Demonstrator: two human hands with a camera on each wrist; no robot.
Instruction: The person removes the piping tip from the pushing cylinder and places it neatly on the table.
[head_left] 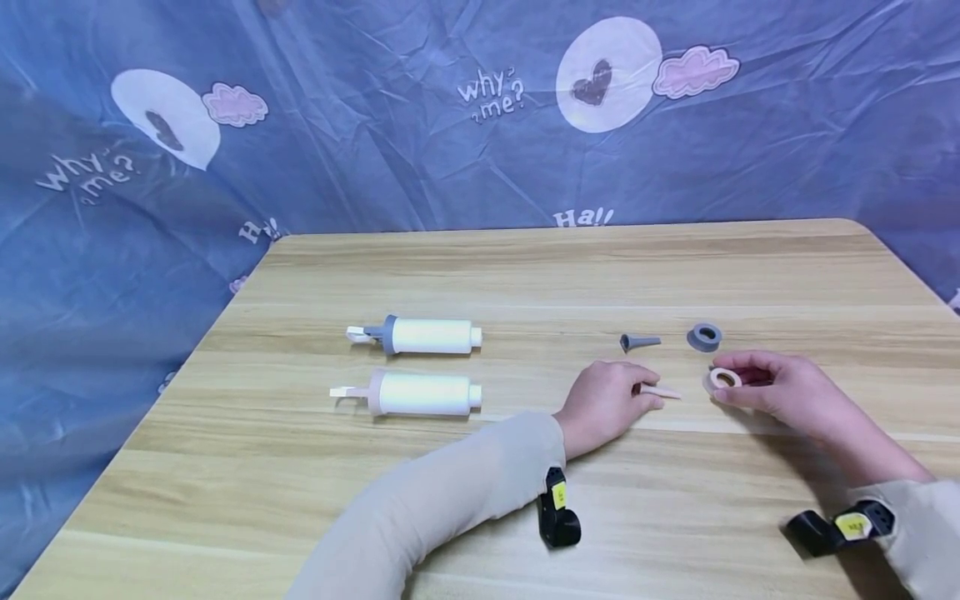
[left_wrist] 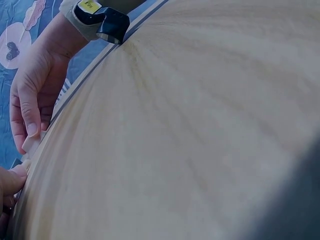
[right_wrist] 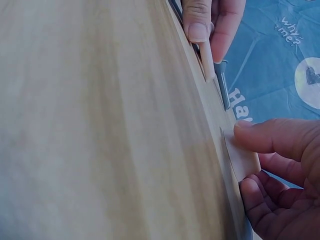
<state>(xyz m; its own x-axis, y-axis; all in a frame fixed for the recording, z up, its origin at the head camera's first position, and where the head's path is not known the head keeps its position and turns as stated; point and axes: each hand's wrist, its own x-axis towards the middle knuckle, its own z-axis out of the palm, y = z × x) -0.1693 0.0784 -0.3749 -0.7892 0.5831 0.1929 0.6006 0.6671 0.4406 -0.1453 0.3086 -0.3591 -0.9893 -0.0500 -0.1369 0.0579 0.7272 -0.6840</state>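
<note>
In the head view my left hand (head_left: pixel 606 402) pinches a small pale tapered nozzle (head_left: pixel 663 392) low over the table, its thin tip pointing right. My right hand (head_left: pixel 791 393) grips a pale flanged ring (head_left: pixel 713 387) between thumb and fingers; the ring's hole faces up and toward the camera. Just behind the hands lie a grey tapered nozzle (head_left: pixel 641 342) and a grey flanged ring (head_left: pixel 697 341). The right wrist view shows the pale nozzle (right_wrist: pixel 207 62) under the left thumb and the pale ring (right_wrist: pixel 242 159) standing near the tabletop.
Two white cylinders lie on their sides at the left of the wooden table (head_left: pixel 300 492). The rear cylinder (head_left: pixel 432 336) has a grey collar and handle part; the front cylinder (head_left: pixel 425 394) has a pale one. A blue printed cloth (head_left: pixel 360 108) hangs behind.
</note>
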